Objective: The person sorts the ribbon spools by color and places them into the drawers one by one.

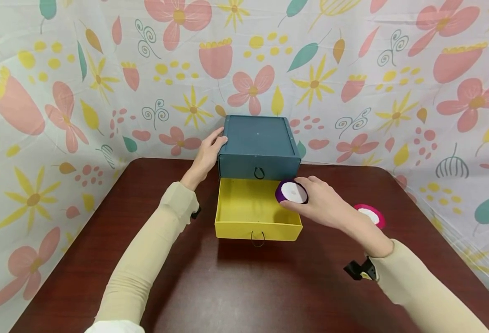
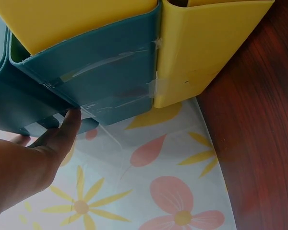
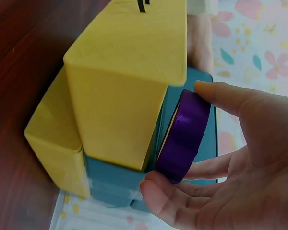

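Note:
A purple ribbon roll [image 1: 293,192] with a white centre is pinched between the thumb and fingers of my right hand [image 1: 321,203]. It is held over the right side of a pulled-out yellow drawer [image 1: 257,231]; in the right wrist view the purple ribbon [image 3: 187,132] is beside the drawer's wall. The drawer's visible floor is bare. My left hand [image 1: 206,156] rests against the left side of the teal top unit [image 1: 258,136] of the drawer box, thumb at the top edge. In the left wrist view its fingers [image 2: 69,127] touch the teal side.
A pink-red ribbon roll [image 1: 369,215] lies on the dark wooden table [image 1: 277,286], partly behind my right wrist. Below the pulled-out drawer is another yellow unit [image 2: 197,52], taped to the teal casing. Flower-patterned cloth [image 1: 248,55] hangs behind the table.

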Motion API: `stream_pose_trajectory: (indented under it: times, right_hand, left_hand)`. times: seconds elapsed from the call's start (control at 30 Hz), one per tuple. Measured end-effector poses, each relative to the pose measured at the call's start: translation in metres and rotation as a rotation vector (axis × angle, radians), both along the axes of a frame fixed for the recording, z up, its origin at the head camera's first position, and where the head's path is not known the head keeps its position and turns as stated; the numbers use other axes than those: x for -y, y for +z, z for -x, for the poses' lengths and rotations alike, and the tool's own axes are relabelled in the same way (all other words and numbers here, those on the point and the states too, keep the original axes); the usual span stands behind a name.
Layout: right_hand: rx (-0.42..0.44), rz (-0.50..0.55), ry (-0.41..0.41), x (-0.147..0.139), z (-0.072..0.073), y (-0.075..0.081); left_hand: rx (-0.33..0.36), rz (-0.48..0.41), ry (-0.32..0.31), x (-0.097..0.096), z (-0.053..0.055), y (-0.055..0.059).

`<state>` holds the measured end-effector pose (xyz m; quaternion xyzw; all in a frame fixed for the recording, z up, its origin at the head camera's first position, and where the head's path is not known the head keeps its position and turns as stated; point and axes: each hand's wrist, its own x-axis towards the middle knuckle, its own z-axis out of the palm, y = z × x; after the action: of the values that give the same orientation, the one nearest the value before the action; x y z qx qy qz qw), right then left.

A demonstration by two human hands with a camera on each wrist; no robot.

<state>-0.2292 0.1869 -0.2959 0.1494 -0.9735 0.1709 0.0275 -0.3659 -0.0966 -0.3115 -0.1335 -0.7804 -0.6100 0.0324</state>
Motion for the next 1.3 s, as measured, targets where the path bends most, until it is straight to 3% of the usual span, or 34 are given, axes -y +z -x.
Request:
stream_pose_trajectory:
  times: [0.37,0.67,1.3]
  right_hand:
    - [0.001,-0.012,0.042,0.020,0.006,-0.006]
    - [-0.093,-0.070,0.084,0.034,0.011,-0.011]
    - [-0.126,-0.122,0.153,0.056,0.022,-0.027]
  left_hand:
    - [0.007,0.006,0.002,0.000,0.000,0.000]
    - [0.004,0.006,-0.004,0.000,0.000,0.000]
    - [0.001,-0.007,-0.002,0.000,-0.001,0.000]
